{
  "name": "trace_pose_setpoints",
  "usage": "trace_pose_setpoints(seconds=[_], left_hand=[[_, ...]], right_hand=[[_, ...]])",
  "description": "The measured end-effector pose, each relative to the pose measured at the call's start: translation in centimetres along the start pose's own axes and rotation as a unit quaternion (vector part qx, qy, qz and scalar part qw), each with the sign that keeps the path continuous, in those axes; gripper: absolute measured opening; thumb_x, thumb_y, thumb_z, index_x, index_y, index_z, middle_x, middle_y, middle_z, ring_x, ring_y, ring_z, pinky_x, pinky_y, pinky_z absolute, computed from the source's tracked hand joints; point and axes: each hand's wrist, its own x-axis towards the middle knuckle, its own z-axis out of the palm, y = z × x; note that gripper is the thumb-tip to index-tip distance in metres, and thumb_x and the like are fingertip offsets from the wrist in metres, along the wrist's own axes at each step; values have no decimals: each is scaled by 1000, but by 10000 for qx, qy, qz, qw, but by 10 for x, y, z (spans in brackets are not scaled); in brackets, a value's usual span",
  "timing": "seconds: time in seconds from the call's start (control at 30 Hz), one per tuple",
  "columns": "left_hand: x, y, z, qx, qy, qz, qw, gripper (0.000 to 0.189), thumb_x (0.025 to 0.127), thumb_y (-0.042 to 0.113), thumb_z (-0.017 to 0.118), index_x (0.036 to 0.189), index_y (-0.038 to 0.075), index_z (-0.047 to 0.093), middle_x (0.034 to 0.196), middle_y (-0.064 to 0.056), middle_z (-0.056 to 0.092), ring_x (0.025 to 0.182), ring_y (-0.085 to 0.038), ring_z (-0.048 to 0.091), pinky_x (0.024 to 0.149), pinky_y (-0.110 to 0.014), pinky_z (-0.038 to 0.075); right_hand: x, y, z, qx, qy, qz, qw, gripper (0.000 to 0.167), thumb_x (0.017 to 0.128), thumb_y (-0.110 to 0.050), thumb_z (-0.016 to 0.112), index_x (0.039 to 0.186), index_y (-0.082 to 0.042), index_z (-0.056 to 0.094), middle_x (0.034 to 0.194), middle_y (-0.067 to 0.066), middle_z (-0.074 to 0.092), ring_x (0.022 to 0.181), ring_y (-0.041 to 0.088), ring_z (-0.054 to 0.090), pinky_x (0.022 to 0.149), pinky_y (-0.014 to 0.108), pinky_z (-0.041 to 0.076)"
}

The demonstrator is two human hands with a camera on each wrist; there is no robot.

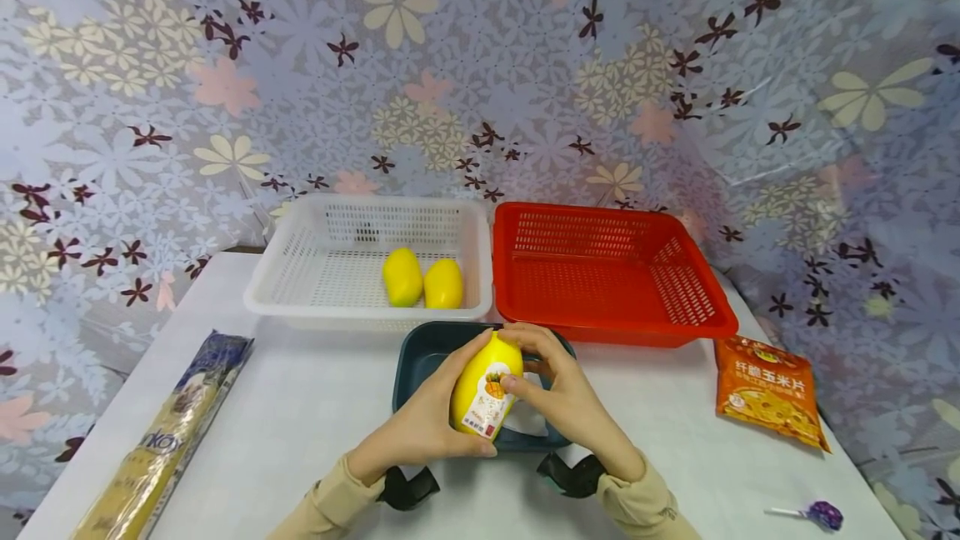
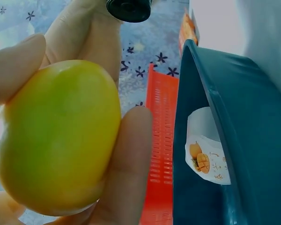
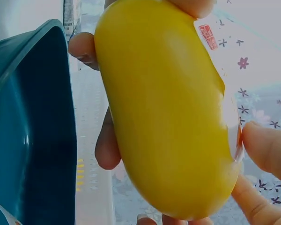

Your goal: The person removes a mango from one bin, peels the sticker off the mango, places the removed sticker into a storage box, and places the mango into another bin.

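A yellow mango (image 1: 462,386) with a greenish side is held up over a dark teal basin (image 1: 405,369). My left hand (image 1: 420,419) grips it from the left, thumb under its lower end. From the right, my right hand (image 1: 562,386) holds its upper end, fingers over the top. The right thumb presses on the white fruit-printed sticker (image 1: 483,407) on the mango's front. In the right wrist view, that sticker's edge stands out slightly from the skin beside the thumb. Inside the basin lies white printed sticker material (image 2: 208,164), partly hidden in the head view by the hands.
Behind the basin, a white basket (image 1: 258,294) holds two mangoes (image 1: 402,277), and a red basket (image 1: 622,332) stands beside it. A long noodle packet (image 1: 168,436) lies left. To the right are an orange snack bag (image 1: 768,390) and a purple-wrapped lollipop (image 1: 823,515).
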Motion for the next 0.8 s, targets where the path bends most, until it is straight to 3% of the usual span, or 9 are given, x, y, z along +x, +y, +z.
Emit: trace_pose_setpoints(seconds=[0.2, 0.37, 0.8], left_hand=[[-1, 1, -1, -51, 6, 14, 10000, 115, 70, 19, 86, 156, 29, 10, 158, -5, 25, 117, -22, 44, 91, -28, 46], [-1, 3, 1, -107, 114, -89, 9998, 115, 69, 19, 86, 156, 29, 11, 157, -5, 25, 116, -21, 44, 90, -28, 45], [1, 4, 8, 25, 267, -221, 9994, 113, 67, 19, 86, 155, 29, 15, 153, -7, 31, 114, -21, 46, 87, -29, 46]], right_hand=[[-1, 1, 1, -12, 74, -222, 9997, 35, 90, -9, 67, 125, -12, 61, 143, 16, 45, 126, 6, 45, 97, 25, 49], [0, 3, 3, -21, 188, -306, 9994, 28, 89, -8, 68, 117, -13, 65, 140, 11, 49, 125, 18, 50, 97, 25, 50], [1, 1, 3, 199, 248, 30, 9995, 9, 89, -10, 68, 98, -12, 66, 139, 13, 50, 124, 27, 50, 96, 26, 49]])
